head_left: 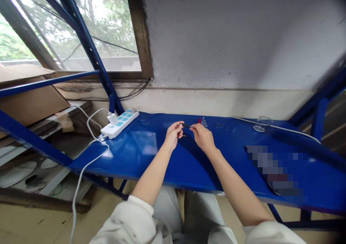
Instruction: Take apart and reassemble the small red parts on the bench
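Between my two hands is a thin black rod-shaped piece [186, 125], held roughly level above the blue table [129, 161]. My left hand [173, 134] pinches its left end between thumb and fingers. The right end is gripped by the closed fingers of my right hand [202, 136]. What kind of piece it is cannot be made out. Just behind my right hand lie a small red item [199, 120] and some small clear pieces [204, 122]. Several tiny dark parts [219, 125] rest in a row farther right.
A white power strip [120, 123] with a plug in it lies at the table's left end, its cable hanging off the edge. A clear glass [262, 124] stands at the back right. A pixelated flat object [273, 172] lies at the right. Blue frame posts [89, 45] rise at the left.
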`<state>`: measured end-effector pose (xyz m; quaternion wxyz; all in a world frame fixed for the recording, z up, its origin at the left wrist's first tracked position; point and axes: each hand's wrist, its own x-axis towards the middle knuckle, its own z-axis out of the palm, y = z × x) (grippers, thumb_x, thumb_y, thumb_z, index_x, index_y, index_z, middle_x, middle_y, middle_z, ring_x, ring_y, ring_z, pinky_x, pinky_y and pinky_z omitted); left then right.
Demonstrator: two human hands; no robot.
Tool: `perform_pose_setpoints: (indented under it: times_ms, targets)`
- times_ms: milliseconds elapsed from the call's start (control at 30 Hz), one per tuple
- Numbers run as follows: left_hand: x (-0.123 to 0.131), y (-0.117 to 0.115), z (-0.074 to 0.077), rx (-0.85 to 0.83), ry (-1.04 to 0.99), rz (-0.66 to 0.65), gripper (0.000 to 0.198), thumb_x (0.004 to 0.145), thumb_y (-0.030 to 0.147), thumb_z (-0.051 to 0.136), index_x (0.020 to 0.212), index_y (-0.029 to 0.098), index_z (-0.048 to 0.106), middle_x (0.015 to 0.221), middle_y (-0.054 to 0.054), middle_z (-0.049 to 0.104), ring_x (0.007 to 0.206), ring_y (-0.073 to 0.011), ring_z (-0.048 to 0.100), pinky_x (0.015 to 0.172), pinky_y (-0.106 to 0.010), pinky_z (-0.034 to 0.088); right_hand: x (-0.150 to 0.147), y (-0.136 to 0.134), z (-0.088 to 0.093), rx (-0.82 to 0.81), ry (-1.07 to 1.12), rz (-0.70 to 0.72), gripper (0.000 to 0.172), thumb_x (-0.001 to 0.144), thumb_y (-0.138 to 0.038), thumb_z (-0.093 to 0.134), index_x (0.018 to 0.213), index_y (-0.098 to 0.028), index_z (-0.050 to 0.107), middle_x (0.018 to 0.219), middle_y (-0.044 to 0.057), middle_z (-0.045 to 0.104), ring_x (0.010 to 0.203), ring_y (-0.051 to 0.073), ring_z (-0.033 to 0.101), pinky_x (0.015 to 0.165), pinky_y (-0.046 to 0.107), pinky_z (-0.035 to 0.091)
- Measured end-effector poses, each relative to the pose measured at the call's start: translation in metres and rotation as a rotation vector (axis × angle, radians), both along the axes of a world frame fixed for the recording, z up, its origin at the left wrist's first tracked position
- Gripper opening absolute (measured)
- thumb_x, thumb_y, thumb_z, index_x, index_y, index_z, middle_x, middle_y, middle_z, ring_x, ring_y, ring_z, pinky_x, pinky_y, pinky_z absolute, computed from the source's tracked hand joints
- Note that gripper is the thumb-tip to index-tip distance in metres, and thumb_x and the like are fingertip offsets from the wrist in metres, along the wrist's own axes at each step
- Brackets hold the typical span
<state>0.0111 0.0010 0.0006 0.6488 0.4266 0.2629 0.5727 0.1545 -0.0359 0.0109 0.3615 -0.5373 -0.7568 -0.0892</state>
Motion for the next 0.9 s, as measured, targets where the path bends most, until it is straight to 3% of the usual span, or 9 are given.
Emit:
perform_pose_setpoints:
  times_ms: [233,567,767,900]
  targets:
    - [0.0003,-0.0003,-0.0010,0.005,0.001,0.015,0.028,0.066,0.027,0.066,0.089,0.014,0.059,0.067,0.002,0.046,0.042,-0.0018,0.039,0.036,-0.017,0.023,0.0022,0.0029,-0.0050,0.139,0.013,0.036,0.026,0.090,-0.031,0.035,0.092,-0.017,0.057,0.086,0.006,0.063,0.072,0.014,0.059,0.061,0.022,0.040]
    - [0.0002,0.0020,-0.0044,0.017,0.060,0.050,0.033,0.067,0.037,0.066,0.088,0.013,0.058,0.065,0.002,0.049,0.038,-0.0010,0.039,0.034,-0.017,0.022,0.0029,0.0020,-0.0059,0.067,0.061,0.045,0.024,0.089,-0.030,0.036,0.095,-0.017,0.055,0.089,0.006,0.062,0.078,0.015,0.060,0.063,0.022,0.043]
    - [0.0012,0.0029,-0.0066,-0.035,0.152,0.154,0.041,0.067,0.052,0.061,0.066,0.012,0.048,0.060,0.000,0.054,0.034,-0.0007,0.037,0.033,-0.016,0.020,0.0020,0.0011,-0.0071,0.034,0.062,0.060,0.025,0.089,-0.030,0.034,0.101,-0.019,0.053,0.094,0.006,0.062,0.078,0.014,0.060,0.062,0.022,0.043]
    - [0.0008,0.0033,-0.0066,-0.050,0.172,0.180,0.043,0.065,0.054,0.060,0.065,0.013,0.047,0.059,0.001,0.055,0.034,-0.0006,0.036,0.033,-0.016,0.020,0.0005,0.0005,-0.0079,0.042,0.055,0.079,0.029,0.089,-0.031,0.034,0.108,-0.018,0.052,0.100,0.008,0.061,0.079,0.014,0.060,0.065,0.022,0.045]
